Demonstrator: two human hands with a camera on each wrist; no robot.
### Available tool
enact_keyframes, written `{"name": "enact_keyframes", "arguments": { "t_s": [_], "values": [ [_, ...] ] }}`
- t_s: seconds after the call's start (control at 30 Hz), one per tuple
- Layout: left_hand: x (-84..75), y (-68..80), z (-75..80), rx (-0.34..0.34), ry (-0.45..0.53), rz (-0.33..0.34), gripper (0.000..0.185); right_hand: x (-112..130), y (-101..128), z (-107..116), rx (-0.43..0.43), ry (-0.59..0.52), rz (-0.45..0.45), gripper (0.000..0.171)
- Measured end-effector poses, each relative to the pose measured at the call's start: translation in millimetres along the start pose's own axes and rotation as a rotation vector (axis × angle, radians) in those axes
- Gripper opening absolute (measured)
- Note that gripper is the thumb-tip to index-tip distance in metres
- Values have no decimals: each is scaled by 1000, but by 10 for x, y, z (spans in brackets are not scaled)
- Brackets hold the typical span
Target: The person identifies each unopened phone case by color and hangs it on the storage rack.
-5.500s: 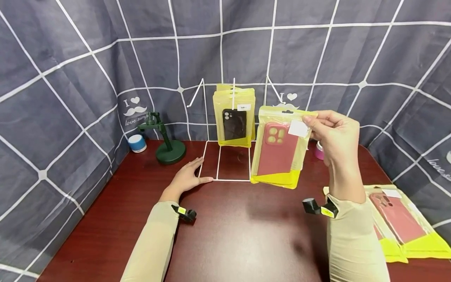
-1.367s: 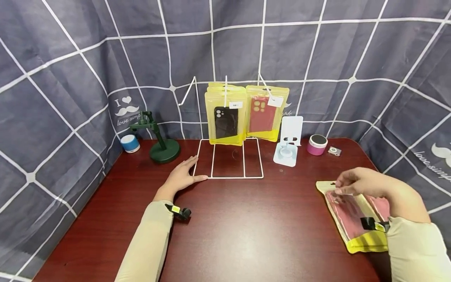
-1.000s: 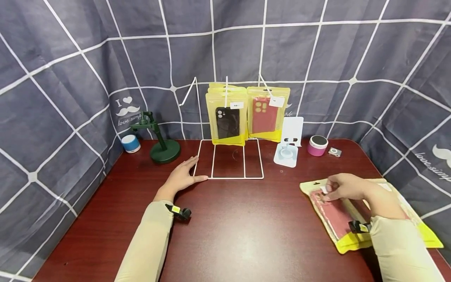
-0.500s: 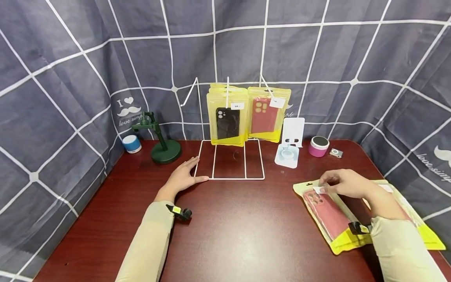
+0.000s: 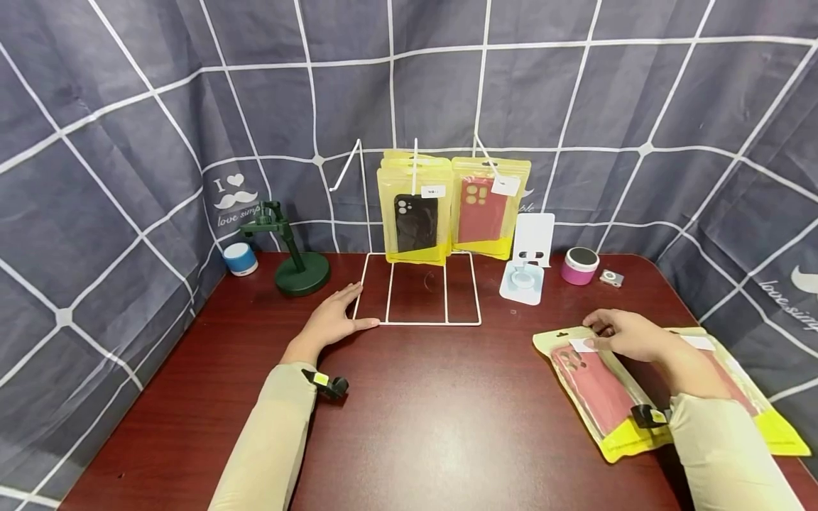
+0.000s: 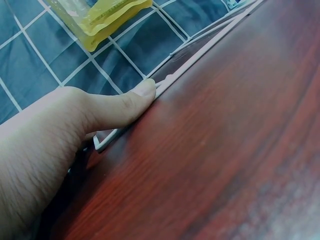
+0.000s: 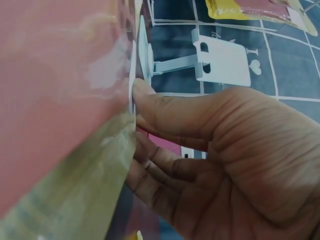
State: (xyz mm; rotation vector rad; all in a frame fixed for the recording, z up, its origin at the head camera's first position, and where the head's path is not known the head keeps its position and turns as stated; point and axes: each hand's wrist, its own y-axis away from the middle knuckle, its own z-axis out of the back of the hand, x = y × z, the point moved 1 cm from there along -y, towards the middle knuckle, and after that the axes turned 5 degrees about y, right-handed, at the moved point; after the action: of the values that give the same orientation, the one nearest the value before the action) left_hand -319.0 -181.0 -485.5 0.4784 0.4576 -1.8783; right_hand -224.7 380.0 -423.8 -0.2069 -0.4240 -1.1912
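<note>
My left hand [image 5: 326, 326] rests on the near left corner of the white wire display rack [image 5: 434, 323], fingers straight, thumb on its front wire. My right hand [image 5: 629, 337] pinches the top edge of a clear, yellow-bottomed pouch with a pink phone case [image 5: 594, 390], lying at the right; in the right wrist view the thumb [image 7: 165, 110] and fingers hold the pouch's edge. Partly under that forearm lies another pink phone case pouch [image 5: 780, 429]. On the rack, pouches with a black phone case [image 5: 417, 223] in front hang from the middle hook, a pink one [image 5: 479, 213] from the right hook.
Behind the right hand stand a white phone stand [image 5: 532, 241], a pink round speaker [image 5: 580, 267] and a small silver device [image 5: 611, 278]. To the left are a green stand [image 5: 302, 274] and a blue round speaker [image 5: 240, 260]. A grey checked curtain [image 5: 549, 85] surrounds the table.
The pink phone case pouch once held in the air now hangs on the right hook. My right hand has moved to the pouches at the right and shifted the nearer one left. My left hand stays.
</note>
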Motion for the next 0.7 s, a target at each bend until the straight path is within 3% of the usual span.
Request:
{"name": "enact_keyframes", "arguments": {
  "t_s": [0.23,0.37,0.57,0.7],
  "values": [
    [-6,1,-7,-2,1,6,111,14,10,-11,59,-105,-80,41],
    [-3,5,-5,4,-8,11,111,20,11,-31,131,-180,-131,32],
    [-13,12,1,10,-11,14,109,31,-25,-100,244,-314,-76,13],
    [-27,18,1,10,-4,17,109,18,-39,-115,245,-366,-22,12]
  ]
}}
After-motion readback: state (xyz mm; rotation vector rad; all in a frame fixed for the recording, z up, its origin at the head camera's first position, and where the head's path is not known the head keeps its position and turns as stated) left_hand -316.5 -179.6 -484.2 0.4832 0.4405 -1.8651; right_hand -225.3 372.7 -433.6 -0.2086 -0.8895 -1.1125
